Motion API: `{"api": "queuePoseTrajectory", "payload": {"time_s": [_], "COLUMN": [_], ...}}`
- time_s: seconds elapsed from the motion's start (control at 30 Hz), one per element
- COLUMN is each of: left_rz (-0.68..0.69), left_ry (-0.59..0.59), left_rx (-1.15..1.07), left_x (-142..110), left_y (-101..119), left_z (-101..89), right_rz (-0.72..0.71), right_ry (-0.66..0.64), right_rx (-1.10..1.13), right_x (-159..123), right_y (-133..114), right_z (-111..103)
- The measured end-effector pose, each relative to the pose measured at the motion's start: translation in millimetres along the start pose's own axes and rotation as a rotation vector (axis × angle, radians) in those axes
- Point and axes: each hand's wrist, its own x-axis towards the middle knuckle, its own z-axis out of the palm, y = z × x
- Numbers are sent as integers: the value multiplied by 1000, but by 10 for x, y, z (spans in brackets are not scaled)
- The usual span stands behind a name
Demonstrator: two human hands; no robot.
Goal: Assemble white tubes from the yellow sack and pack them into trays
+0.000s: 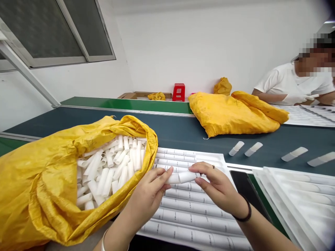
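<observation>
My left hand [150,193] and my right hand [213,184] meet over a white tray [188,205], and together they pinch one small white tube [181,177] held level between their fingertips. The left fingers grip its left end, the right fingers its right end. The tray beneath holds rows of the same white tubes lying in grooves. Just left of my left hand an open yellow woven sack [42,188] lies on its side, full of several loose white tubes [110,167].
A dark conveyor belt [170,129] runs behind, carrying several clear-capped tubes [237,148] and a second yellow sack [230,113]. Empty white trays [300,202] are stacked at the right. A black phone [244,186] lies beside my right wrist. Another person [295,85] works at the far right.
</observation>
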Motion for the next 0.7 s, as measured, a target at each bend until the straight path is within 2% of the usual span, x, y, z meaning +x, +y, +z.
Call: {"api": "queuePoseTrajectory", "payload": {"time_s": [0.1,0.2,0.33,0.4,0.57,0.7], "left_rz": [83,69,-61,-71,-15,88], "left_ry": [36,68,15,-5,42,109], "left_rx": [68,74,69,47,76,116], "left_x": [-13,-32,-29,-26,-32,-28], "left_y": [11,28,42,51,69,64], "left_z": [-39,-53,-110,-138,-135,-92], "right_rz": [-136,-169,-121,-95,-17,135], "right_ry": [-74,-23,57,54,56,71], "right_rx": [-149,-170,-158,-144,-116,-14], "right_x": [7,-15,-51,-57,-47,-42], "right_y": [-22,-49,-38,-17,0,-42], "right_z": [-79,-49,17,24,7,-1]}}
